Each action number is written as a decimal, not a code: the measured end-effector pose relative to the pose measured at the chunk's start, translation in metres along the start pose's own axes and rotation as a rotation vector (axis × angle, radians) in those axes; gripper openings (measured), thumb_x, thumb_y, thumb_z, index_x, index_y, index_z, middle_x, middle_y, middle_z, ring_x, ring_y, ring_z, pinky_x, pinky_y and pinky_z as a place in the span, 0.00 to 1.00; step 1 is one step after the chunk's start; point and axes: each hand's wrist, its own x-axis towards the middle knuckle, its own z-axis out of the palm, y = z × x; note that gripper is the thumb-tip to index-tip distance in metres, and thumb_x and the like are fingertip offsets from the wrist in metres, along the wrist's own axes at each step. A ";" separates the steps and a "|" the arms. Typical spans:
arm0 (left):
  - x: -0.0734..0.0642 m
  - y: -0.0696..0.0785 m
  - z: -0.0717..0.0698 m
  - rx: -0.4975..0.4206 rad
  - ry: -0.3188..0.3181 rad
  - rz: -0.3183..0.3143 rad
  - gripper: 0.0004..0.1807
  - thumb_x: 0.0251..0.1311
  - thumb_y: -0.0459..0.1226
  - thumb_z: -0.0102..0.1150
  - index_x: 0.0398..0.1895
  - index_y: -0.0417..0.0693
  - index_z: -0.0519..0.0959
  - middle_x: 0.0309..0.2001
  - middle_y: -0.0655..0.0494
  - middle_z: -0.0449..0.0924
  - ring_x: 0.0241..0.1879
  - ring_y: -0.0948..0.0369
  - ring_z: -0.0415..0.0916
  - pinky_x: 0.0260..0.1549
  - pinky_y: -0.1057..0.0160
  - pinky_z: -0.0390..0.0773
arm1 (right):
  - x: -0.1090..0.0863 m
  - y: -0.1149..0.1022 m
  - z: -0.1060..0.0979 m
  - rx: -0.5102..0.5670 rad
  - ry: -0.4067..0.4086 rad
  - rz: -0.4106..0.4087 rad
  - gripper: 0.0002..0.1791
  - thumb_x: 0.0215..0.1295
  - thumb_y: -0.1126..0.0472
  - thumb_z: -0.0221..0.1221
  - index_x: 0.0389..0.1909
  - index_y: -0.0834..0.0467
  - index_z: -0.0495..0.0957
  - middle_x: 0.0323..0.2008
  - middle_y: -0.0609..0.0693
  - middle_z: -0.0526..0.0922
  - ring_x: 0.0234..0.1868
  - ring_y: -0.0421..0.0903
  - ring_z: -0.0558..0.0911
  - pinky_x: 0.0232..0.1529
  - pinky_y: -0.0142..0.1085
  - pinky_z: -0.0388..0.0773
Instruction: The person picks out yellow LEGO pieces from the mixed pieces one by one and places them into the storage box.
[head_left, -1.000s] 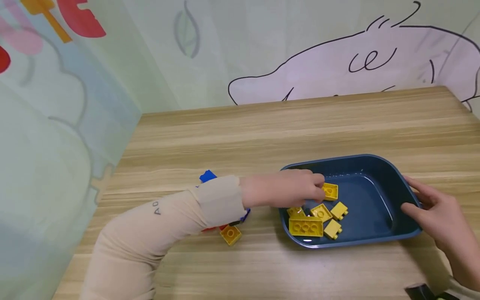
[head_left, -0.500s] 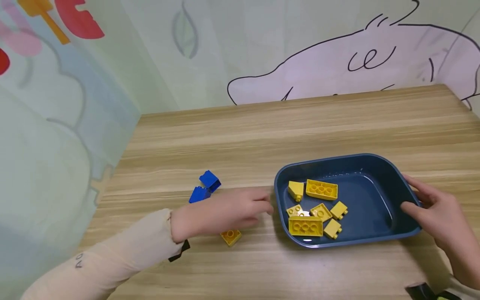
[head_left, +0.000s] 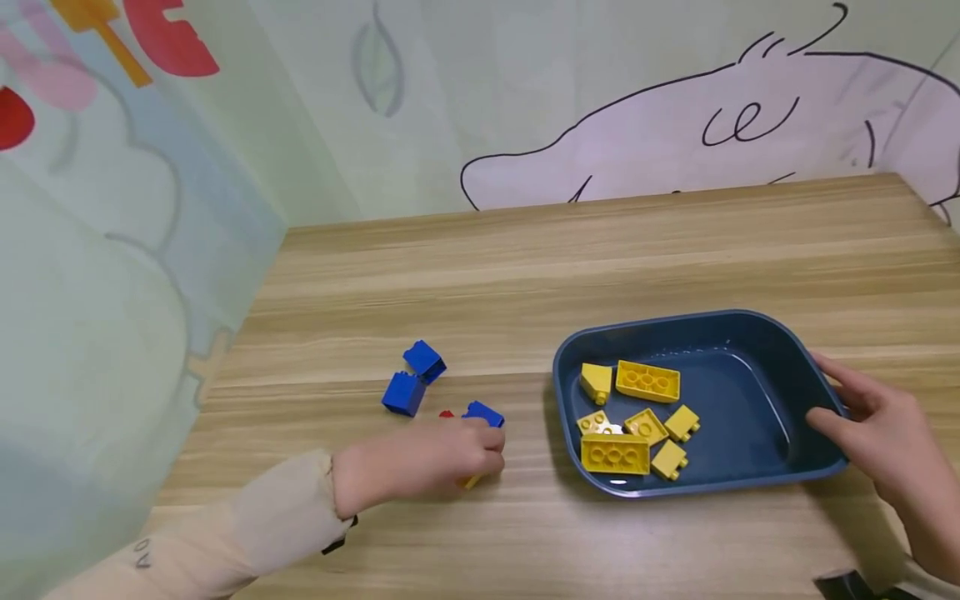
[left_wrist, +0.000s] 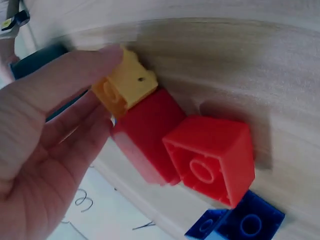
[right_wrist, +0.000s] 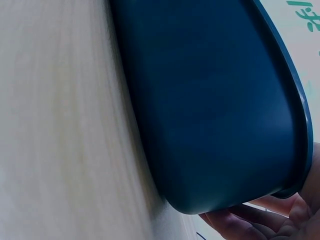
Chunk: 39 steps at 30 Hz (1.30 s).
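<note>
My left hand point(head_left: 420, 462) pinches a small yellow toy brick point(left_wrist: 132, 80) between thumb and fingers, low over the wooden table. In the left wrist view the brick meets a red brick point(left_wrist: 150, 135), with a second red brick point(left_wrist: 215, 152) right beside it. From the head view the hand hides most of these. My right hand point(head_left: 881, 442) grips the right end of a dark blue tray point(head_left: 731, 425), thumb over the rim and fingers outside. Several yellow bricks, including a long one point(head_left: 648, 381) and another long one point(head_left: 615, 454), lie in the tray's left half.
Two blue bricks point(head_left: 405, 393) lie together beyond my left hand, and another blue brick point(head_left: 483, 413) sits just past its fingers. The wooden table point(head_left: 525, 275) meets printed walls at the back and left.
My left hand has left the tray, moved back left and taken hold of the yellow brick on the table. A sloped yellow brick now lies visible in the tray. My right hand stays on the tray.
</note>
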 end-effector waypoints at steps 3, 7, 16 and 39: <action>0.004 0.000 0.002 0.017 -0.036 -0.009 0.06 0.51 0.29 0.65 0.30 0.48 0.81 0.27 0.62 0.69 0.28 0.68 0.65 0.26 0.77 0.63 | -0.001 0.002 0.000 -0.020 0.002 0.011 0.35 0.52 0.75 0.58 0.64 0.57 0.66 0.33 0.31 0.76 0.28 0.22 0.74 0.20 0.26 0.76; 0.006 -0.002 0.003 0.031 -0.025 -0.001 0.07 0.49 0.28 0.65 0.30 0.48 0.81 0.27 0.62 0.69 0.27 0.68 0.65 0.26 0.77 0.63 | 0.000 0.003 0.000 -0.035 0.011 0.004 0.35 0.53 0.74 0.58 0.64 0.56 0.66 0.33 0.33 0.77 0.28 0.22 0.74 0.20 0.26 0.76; 0.006 0.000 -0.008 -0.037 -0.025 0.028 0.07 0.45 0.28 0.66 0.26 0.49 0.81 0.24 0.64 0.66 0.24 0.69 0.63 0.24 0.76 0.62 | 0.000 -0.002 0.005 -0.019 -0.018 -0.025 0.34 0.53 0.73 0.58 0.64 0.59 0.66 0.34 0.33 0.78 0.29 0.23 0.75 0.21 0.25 0.76; 0.096 0.025 -0.097 0.113 -0.103 0.073 0.16 0.56 0.34 0.63 0.49 0.47 0.81 0.42 0.56 0.77 0.39 0.63 0.71 0.40 0.74 0.71 | 0.001 0.002 0.000 -0.053 -0.003 -0.011 0.34 0.53 0.75 0.57 0.64 0.63 0.64 0.48 0.76 0.72 0.30 0.21 0.73 0.21 0.25 0.75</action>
